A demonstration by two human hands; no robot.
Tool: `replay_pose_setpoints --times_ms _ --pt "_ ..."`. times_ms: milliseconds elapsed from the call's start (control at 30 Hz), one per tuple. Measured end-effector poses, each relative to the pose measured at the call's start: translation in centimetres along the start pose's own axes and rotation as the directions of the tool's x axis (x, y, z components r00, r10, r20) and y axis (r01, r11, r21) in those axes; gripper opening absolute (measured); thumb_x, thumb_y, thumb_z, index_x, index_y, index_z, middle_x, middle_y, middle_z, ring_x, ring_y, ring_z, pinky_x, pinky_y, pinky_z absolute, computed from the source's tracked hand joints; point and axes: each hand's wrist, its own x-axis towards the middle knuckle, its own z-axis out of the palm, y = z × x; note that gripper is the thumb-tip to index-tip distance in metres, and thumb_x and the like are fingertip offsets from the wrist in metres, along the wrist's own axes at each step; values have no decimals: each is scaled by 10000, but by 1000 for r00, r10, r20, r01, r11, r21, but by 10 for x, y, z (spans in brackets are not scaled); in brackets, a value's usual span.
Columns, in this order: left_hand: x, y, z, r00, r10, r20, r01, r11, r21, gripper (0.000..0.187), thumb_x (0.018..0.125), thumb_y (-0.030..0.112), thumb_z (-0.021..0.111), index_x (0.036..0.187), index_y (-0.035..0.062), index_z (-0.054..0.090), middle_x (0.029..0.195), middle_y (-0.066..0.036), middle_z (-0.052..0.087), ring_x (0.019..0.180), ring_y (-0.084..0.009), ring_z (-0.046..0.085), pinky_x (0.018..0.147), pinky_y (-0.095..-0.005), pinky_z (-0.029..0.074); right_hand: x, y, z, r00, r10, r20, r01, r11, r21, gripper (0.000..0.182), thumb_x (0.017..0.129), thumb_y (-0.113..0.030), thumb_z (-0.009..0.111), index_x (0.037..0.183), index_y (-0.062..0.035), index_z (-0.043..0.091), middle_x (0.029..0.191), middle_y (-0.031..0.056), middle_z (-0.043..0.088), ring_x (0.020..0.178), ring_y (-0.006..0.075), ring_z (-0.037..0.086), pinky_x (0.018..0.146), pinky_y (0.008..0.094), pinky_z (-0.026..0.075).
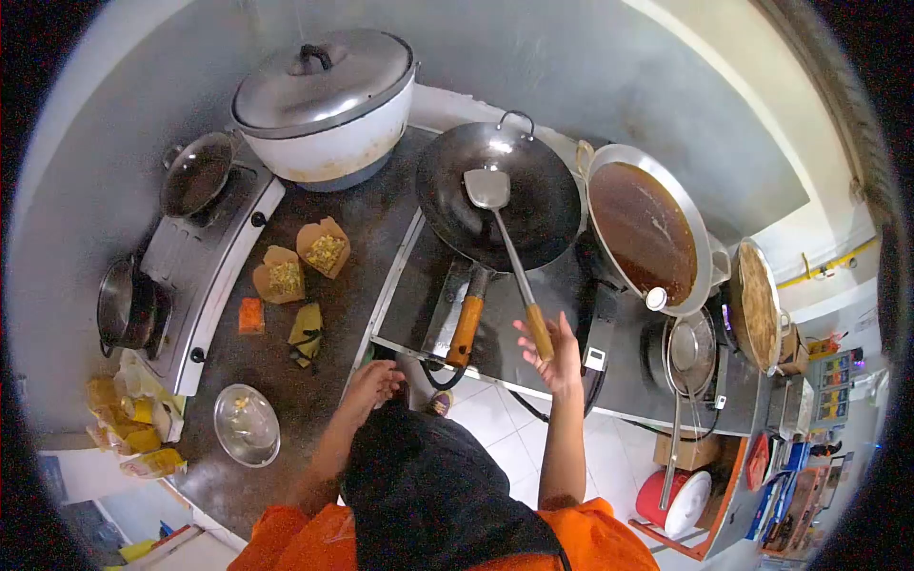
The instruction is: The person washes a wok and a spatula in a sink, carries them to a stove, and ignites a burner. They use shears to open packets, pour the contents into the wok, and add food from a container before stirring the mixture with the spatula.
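Observation:
A dark wok [447,190] with a wooden handle stands on the burner in the middle. A metal spatula [488,188] rests in it, its wooden handle pointing down toward me. My right hand [552,356] is at the end of that handle, palm up, with its fingers spread around the wood and not closed on it. Left of the wok's handle, my left hand [379,383] is held near the counter edge with its fingers curled; whether they hold anything is hidden. Two paper boxes of food, one [324,249] behind the other [282,276], sit on the left counter.
A large lidded pot [324,128] stands behind the boxes. Right of the wok are a pot of brown liquid [640,233], a strainer [691,354] and another wide pan [755,303]. A metal bowl [247,425] and a two-burner stove [211,285] are at left.

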Motion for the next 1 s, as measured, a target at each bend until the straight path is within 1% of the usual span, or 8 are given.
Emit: replay_pose_setpoints --times_ms 100,367,500,567,700,833,900,1000 --pt "-6 -10 -4 992 -47 -119 52 998 37 302 932 294 504 1129 68 533 983 -86 651 780 -136 596 678 -263 487 -1 33 -33 994 45 -99 -36 995 90 520 950 -481 390 1099 -8 545 1027 174 635 726 216 644 554 302 549" --pt "-31 -39 -59 950 123 -289 -43 963 266 322 890 331 557 982 26 603 887 -60 663 749 -140 611 686 -289 494 -1 162 -52 939 292 -180 -332 644 -689 256 877 -305 606 927 -54 616 874 70 650 711 143 604 599 275 499" --pt "-35 -10 -136 792 418 -445 -60 779 624 196 814 191 589 865 7 634 775 -109 662 760 -203 647 703 -329 501 6 207 -37 900 424 -98 -341 546 -765 231 868 -265 626 941 -45 615 848 66 650 669 153 628 549 277 521" --pt "-21 5 -172 446 795 -412 -144 518 843 176 817 163 562 868 12 636 747 -139 660 764 -252 659 717 -375 504 6 217 -16 904 416 -97 -311 487 -816 216 875 -250 620 943 -45 614 828 62 647 646 153 633 523 272 522" --pt "30 53 -256 522 699 -489 366 334 869 153 813 76 545 911 7 640 998 -206 628 925 -355 615 755 -428 519 9 235 -3 944 328 -29 -188 465 -865 204 889 -241 600 943 -44 607 797 57 640 632 140 626 508 262 517" --pt "79 45 -325 539 828 -154 81 131 988 156 813 59 535 909 4 644 1125 -212 566 1046 -356 563 764 -426 531 5 240 -3 968 249 38 -75 430 -900 210 887 -231 600 940 -27 598 770 66 636 623 129 619 491 258 510" --pt "88 37 -341 527 835 160 113 -255 960 191 815 70 531 962 -3 629 1126 -185 554 1064 -323 547 789 -415 530 -4 246 -3 987 152 51 -8 366 -931 201 888 -215 595 940 -21 596 773 70 640 621 127 619 493 256 510" --pt "105 32 -358 635 764 112 -51 -103 993 255 817 93 540 1056 15 583 1095 -164 566 1044 -303 548 839 -406 505 -21 250 17 994 93 -57 -88 374 -923 191 888 -202 590 930 -16 598 751 72 641 609 132 626 488 254 508"
